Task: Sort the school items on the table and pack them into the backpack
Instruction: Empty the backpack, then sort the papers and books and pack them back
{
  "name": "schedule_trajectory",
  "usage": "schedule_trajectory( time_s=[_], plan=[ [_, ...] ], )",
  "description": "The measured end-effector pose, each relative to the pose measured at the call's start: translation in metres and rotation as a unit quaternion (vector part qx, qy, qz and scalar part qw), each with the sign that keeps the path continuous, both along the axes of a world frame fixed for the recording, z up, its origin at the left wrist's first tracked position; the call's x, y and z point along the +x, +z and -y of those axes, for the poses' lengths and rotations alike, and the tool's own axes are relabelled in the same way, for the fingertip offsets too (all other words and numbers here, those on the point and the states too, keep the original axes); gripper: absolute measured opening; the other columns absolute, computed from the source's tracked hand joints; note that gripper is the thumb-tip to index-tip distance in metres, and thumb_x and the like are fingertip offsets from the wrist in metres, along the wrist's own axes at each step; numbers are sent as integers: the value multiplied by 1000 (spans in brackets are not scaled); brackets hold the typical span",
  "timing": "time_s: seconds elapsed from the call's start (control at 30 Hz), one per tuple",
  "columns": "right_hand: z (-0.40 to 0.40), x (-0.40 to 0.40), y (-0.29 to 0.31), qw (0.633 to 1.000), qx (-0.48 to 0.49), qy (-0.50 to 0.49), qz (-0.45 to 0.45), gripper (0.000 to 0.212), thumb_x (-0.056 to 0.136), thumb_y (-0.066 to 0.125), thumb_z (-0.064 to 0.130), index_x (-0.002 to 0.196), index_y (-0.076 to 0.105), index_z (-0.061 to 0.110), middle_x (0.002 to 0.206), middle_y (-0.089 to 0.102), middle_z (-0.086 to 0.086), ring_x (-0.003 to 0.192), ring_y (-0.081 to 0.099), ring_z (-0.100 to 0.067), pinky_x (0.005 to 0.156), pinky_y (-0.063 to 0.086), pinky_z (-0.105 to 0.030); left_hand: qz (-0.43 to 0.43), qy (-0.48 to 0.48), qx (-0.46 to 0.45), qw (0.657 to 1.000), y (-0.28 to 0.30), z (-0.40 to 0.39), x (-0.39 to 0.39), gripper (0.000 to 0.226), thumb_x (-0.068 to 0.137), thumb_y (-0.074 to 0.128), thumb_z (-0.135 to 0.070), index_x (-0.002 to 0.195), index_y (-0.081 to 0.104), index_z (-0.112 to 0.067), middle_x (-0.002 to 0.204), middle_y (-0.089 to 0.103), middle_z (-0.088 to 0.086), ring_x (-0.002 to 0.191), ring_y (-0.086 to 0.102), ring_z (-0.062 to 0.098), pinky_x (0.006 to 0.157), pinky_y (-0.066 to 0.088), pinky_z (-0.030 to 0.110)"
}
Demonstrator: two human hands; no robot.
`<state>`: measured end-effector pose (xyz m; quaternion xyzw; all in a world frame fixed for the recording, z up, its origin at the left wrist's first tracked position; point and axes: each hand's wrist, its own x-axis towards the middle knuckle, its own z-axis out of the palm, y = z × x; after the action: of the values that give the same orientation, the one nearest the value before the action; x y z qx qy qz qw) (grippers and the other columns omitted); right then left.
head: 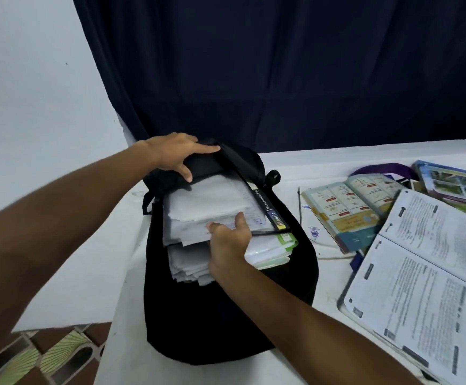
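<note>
A black backpack [226,315] stands at the centre of the frame on a white surface [304,168], its top open. The left hand [175,154] rests on the backpack's upper flap, fingers spread and mostly straight, holding it back. Inside sits a stack of white papers [204,207] beside a black file folder [268,209] with a printed spine, and a green-edged book [276,251] below. The right hand [230,243] grips the papers' lower edge, thumb on top, fingers curled beneath. At the right of the frame, open textbooks [421,245] lie spread on the surface.
</note>
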<state>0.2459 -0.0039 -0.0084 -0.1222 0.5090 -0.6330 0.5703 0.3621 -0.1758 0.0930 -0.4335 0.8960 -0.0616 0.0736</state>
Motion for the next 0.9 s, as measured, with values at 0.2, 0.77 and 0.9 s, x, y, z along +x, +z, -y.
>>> schedule_trajectory(
  time_s=[0.2, 0.77, 0.9],
  plan=[
    [7, -28, -8, 982, 39, 182, 12, 73, 83, 59, -7, 141, 34, 29, 136, 48, -15, 107, 59, -35, 86, 55, -49, 24, 23, -18, 999, -12, -12, -5, 82, 83, 68, -52, 151, 22, -43, 133, 40, 8, 111, 52, 29, 93, 45, 36],
    [-90, -437, 20, 974, 17, 172, -145, 25, 94, 52, 8, 117, 60, 11, 106, 68, -25, 80, 70, -36, 68, 60, -38, -277, -4, 238, 931, -91, -148, -304, 50, 87, 70, -32, 134, 55, -23, 105, 66, 0, 84, 59, 11, 72, 43, 13],
    [-123, -542, 5, 992, 69, 15, -106, 12, 92, 54, 10, 98, 60, 1, 102, 67, -24, 93, 65, -43, 85, 54, -52, -382, 95, 260, 882, -113, -154, -369, 45, 90, 68, -27, 132, 55, -19, 101, 66, 3, 90, 61, 15, 71, 43, 16]
  ],
)
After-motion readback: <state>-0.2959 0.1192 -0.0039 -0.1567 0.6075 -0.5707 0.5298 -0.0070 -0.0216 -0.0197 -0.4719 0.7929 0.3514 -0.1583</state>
